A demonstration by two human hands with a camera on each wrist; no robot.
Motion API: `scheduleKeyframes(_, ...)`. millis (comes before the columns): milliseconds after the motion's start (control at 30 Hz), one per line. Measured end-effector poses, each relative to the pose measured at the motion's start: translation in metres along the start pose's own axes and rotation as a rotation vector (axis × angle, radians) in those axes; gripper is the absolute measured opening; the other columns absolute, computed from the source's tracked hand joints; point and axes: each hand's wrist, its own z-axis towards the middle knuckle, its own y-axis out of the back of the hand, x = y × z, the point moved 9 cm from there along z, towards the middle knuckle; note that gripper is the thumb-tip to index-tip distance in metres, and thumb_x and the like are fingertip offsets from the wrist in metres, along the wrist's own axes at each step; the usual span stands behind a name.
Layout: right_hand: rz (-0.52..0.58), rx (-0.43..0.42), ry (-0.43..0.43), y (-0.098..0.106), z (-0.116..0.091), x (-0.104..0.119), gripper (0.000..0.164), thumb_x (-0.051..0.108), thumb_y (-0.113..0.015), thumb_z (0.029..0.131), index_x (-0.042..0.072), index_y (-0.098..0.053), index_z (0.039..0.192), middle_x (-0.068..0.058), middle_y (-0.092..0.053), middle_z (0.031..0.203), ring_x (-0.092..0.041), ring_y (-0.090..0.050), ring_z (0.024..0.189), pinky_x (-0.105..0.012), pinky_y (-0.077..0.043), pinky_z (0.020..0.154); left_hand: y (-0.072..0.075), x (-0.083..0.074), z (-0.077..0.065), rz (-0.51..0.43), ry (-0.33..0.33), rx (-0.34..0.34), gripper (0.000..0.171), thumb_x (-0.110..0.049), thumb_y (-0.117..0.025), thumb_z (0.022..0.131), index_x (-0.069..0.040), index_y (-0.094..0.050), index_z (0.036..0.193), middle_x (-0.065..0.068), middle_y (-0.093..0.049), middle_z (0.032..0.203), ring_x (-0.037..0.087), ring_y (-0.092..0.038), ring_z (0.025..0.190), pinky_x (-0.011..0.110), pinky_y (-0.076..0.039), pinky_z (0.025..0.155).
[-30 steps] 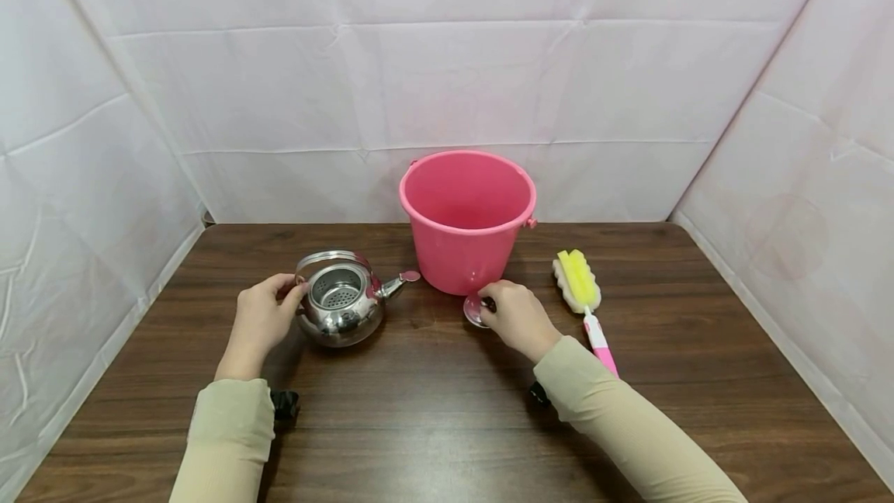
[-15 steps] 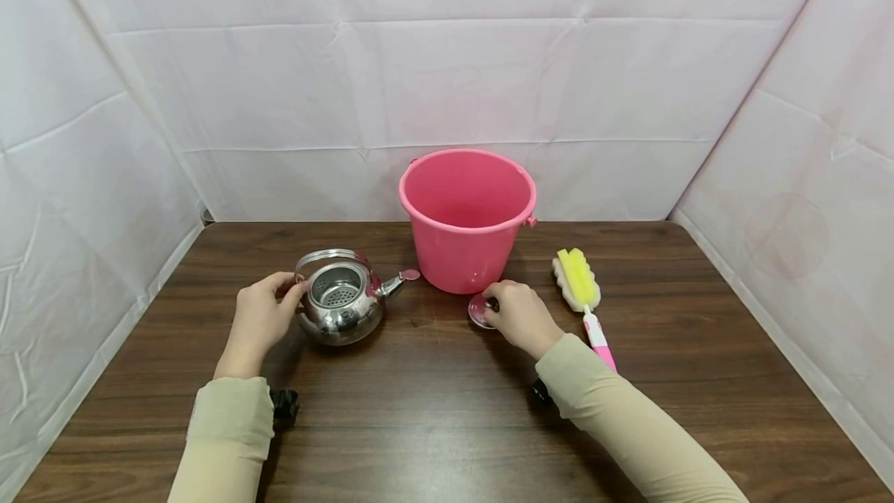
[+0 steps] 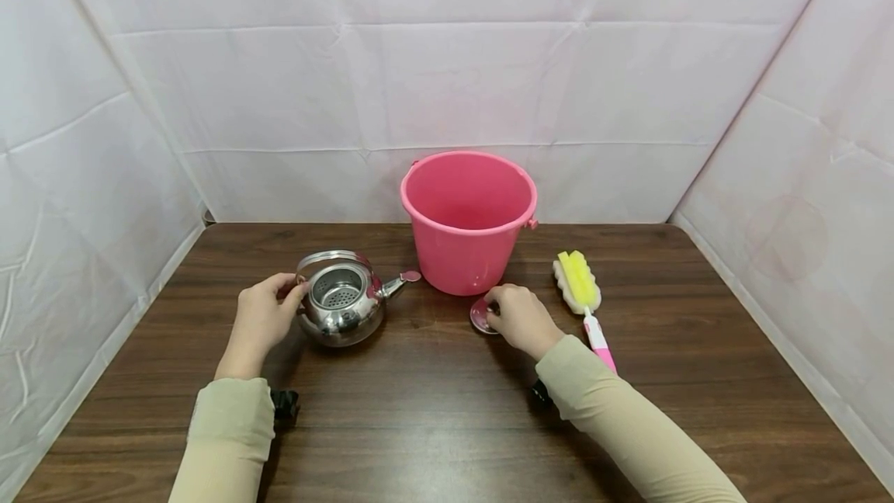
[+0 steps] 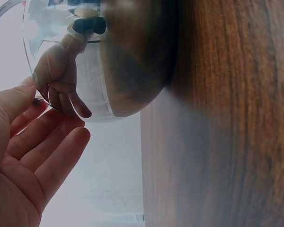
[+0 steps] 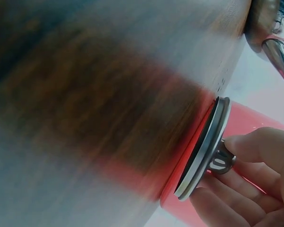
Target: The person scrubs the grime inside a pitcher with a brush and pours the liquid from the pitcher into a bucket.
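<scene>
The steel kettle [image 3: 344, 324] stands lidless on the table, its perforated strainer [image 3: 339, 297] showing inside and its spout pointing right. My left hand [image 3: 265, 320] pinches the kettle at the left base of its handle with thumb and forefinger; the other fingers reach out beside the kettle's shiny wall, as the left wrist view shows. In front of the bucket, my right hand [image 3: 520, 319] holds the kettle's round lid [image 3: 482, 315] by its dark knob [image 5: 221, 158], thumb on one side and fingers on the other. The lid is close over the tabletop, knob side up.
A pink bucket [image 3: 461, 254] stands at the back middle, right behind the lid. To the right of my right hand lies a sponge brush [image 3: 580, 286] with a pink and white handle. White sheets [image 3: 447, 84] enclose the table [image 3: 419, 410] at the back and sides.
The lid in my right hand has shifted slightly right and toward me and looks more level. My left hand and the kettle have stayed in place.
</scene>
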Motion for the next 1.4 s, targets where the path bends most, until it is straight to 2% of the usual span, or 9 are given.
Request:
scheduleKeyframes(233, -0.001, 0.022, -0.001, -0.002, 0.001, 0.0, 0.016, 0.008, -0.068, 0.08, 0.006, -0.071, 0.096, -0.006, -0.067, 0.091, -0.017, -0.061, 0.081, -0.034, -0.053, 0.074, 0.0, 0.0, 0.0, 0.0, -0.005, -0.005, 0.023, -0.015, -0.058, 0.095, 0.004, -0.065, 0.106, 0.023, -0.068, 0.095, 0.032, -0.07, 0.083, 0.041, -0.057, 0.068)
scheduleKeyframes(600, -0.011, 0.026, 0.011, -0.005, 0.002, -0.003, 0.013, 0.008, -0.068, 0.081, 0.007, -0.071, 0.094, -0.006, -0.069, 0.091, -0.018, -0.063, 0.083, -0.035, -0.053, 0.074, -0.001, 0.0, 0.001, -0.018, 0.004, 0.013, 0.024, -0.015, -0.057, 0.095, 0.004, -0.064, 0.108, 0.024, -0.068, 0.096, 0.032, -0.07, 0.083, 0.039, -0.057, 0.068)
scheduleKeyframes(900, -0.013, 0.033, -0.003, -0.006, 0.003, -0.003, 0.017, 0.011, -0.068, 0.081, 0.007, -0.071, 0.098, -0.006, -0.068, 0.093, -0.017, -0.063, 0.082, -0.035, -0.054, 0.073, -0.001, 0.002, 0.001, -0.019, 0.018, 0.023, 0.025, -0.016, -0.056, 0.096, 0.004, -0.064, 0.109, 0.024, -0.068, 0.098, 0.032, -0.069, 0.084, 0.038, -0.057, 0.068)
scheduleKeyframes(1100, -0.023, -0.016, 0.03, 0.0, 0.001, 0.008, 0.029, 0.023, -0.065, 0.085, 0.004, -0.069, 0.106, -0.008, -0.069, 0.101, -0.019, -0.065, 0.087, -0.038, -0.055, 0.077, 0.0, 0.001, 0.0, -0.016, 0.013, 0.016, 0.025, -0.015, -0.057, 0.095, 0.004, -0.064, 0.108, 0.024, -0.068, 0.097, 0.032, -0.07, 0.084, 0.039, -0.057, 0.068)
scheduleKeyframes(1400, -0.025, -0.075, 0.08, 0.007, -0.001, 0.021, 0.037, 0.027, -0.063, 0.088, 0.004, -0.066, 0.117, -0.011, -0.066, 0.116, -0.023, -0.065, 0.102, -0.04, -0.055, 0.085, 0.0, 0.0, 0.0, -0.011, 0.003, 0.01, 0.024, -0.014, -0.057, 0.095, 0.005, -0.064, 0.108, 0.024, -0.068, 0.097, 0.033, -0.069, 0.085, 0.041, -0.057, 0.069)
